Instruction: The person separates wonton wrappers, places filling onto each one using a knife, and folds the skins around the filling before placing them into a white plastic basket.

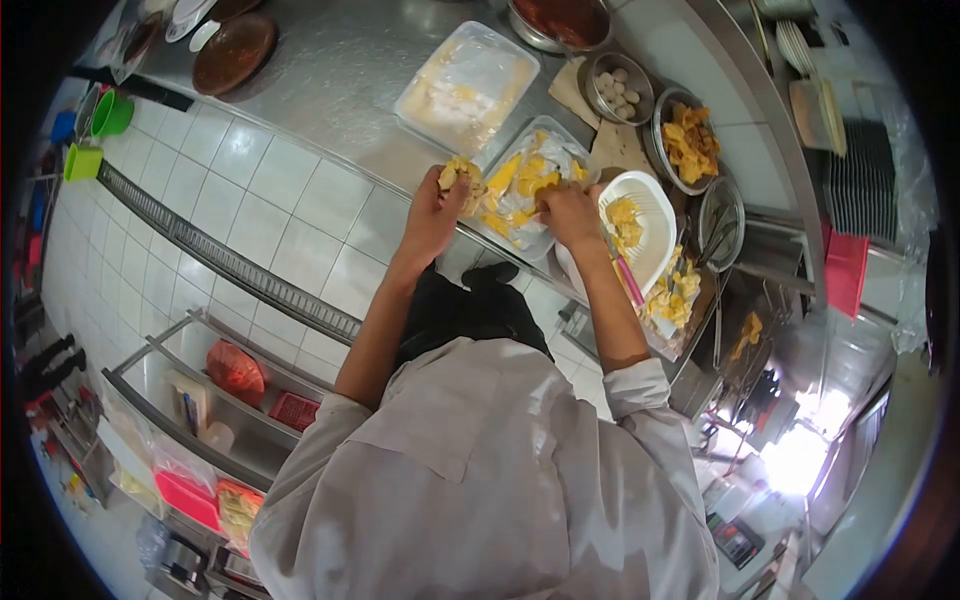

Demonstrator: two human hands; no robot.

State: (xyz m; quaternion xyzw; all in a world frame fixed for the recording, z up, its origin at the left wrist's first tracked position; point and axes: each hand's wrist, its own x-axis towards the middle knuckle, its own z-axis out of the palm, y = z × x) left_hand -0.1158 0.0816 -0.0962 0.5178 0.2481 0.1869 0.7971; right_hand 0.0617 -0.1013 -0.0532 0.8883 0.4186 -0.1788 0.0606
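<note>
My left hand (432, 218) is closed around a clump of pale yellow food pieces (461, 184), held just over the counter's front edge. A clear plastic tub (548, 128) in front of me holds more yellow pieces on whitish plastic or foil. Over the right side of that tub is my right hand (570, 212), its fingers bent together at a yellow piece (545, 184); the fingertips are partly hidden. Beside my right wrist stands a white ribbed basket (655, 225) with a yellow clump (625, 222) inside. A pink-handled utensil (629, 280) lies against it.
Another clear tub (412, 100) with white powdery contents sits farther back. Behind are a pot of red sauce (540, 40), a bowl of whitish balls (600, 98) and a bowl of fried orange-yellow pieces (690, 140). A brown dish (235, 52) is at far left.
</note>
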